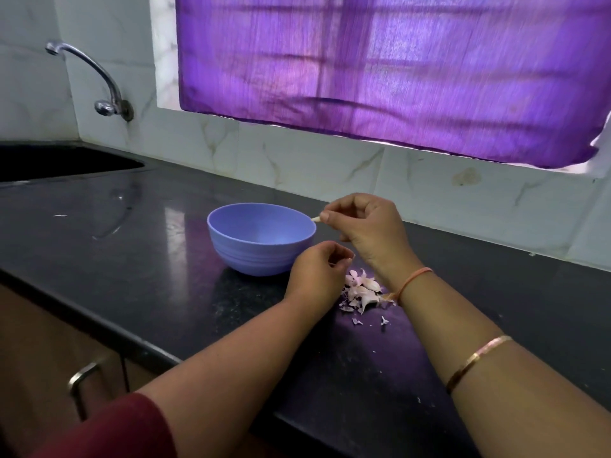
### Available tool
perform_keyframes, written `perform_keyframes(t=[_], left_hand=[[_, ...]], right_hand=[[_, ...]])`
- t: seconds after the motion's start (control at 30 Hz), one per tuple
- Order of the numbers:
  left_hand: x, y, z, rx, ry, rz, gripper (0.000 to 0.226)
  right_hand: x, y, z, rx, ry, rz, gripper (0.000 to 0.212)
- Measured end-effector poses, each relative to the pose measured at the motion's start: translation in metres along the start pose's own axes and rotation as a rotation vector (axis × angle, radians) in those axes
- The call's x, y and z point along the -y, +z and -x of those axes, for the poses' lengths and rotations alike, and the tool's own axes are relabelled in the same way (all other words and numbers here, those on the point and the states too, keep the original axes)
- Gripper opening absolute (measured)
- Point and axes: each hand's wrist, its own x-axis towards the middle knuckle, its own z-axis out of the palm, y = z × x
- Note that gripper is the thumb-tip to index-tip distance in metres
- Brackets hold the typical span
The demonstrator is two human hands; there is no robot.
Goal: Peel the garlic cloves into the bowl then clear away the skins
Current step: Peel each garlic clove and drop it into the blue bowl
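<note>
The bowl [258,256] sits on the counter [132,233] ahead of me, the sink [49,163] far left below the tap [96,77]. The garlic pile [362,292] lies just right of the bowl and of my left hand [317,272]. Behind it, my right hand [363,223] holds 1 clove [316,218] at the bowl's rim.

Single head-worn wide-angle view. It looks forward and down from close above and behind the right hand [367,226], which sits near frame centre; the curtain [396,77] fills the frame beyond it.
</note>
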Motion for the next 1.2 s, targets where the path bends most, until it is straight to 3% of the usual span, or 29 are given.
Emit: perform_keyframes(t=[0.2,0.3,0.43,0.53,0.63,0.77,0.97,1.2], left_hand=[[0.004,-0.003,0.0,-0.075,0.072,-0.208,0.023],[0.004,-0.003,-0.002,-0.043,0.048,-0.264,0.02],[0.002,-0.003,-0.002,-0.012,0.018,-0.076,0.013],[0.004,-0.002,-0.003,0.003,-0.012,0.022,0.016],[0.005,-0.001,-0.004,-0.013,-0.024,0.068,0.018],[0.006,0.001,-0.004,-0.023,-0.028,0.106,0.027],[0.007,0.001,-0.003,-0.025,-0.017,0.111,0.032],[0.005,0.0,-0.003,-0.015,-0.003,0.117,0.027]], right_hand=[[-0.005,0.026,-0.012,0.108,-0.042,0.258,0.007],[-0.005,0.024,-0.012,0.069,-0.048,0.262,0.009],[-0.006,0.006,-0.009,-0.025,-0.031,0.203,0.017],[-0.011,-0.017,-0.003,-0.038,0.012,0.237,0.011],[-0.021,-0.04,0.008,0.037,0.083,0.339,0.001],[-0.033,-0.058,0.022,0.156,0.176,0.46,0.004],[-0.039,-0.054,0.022,0.146,0.12,0.744,0.01],[-0.049,-0.053,0.021,0.247,0.12,0.79,0.02]])
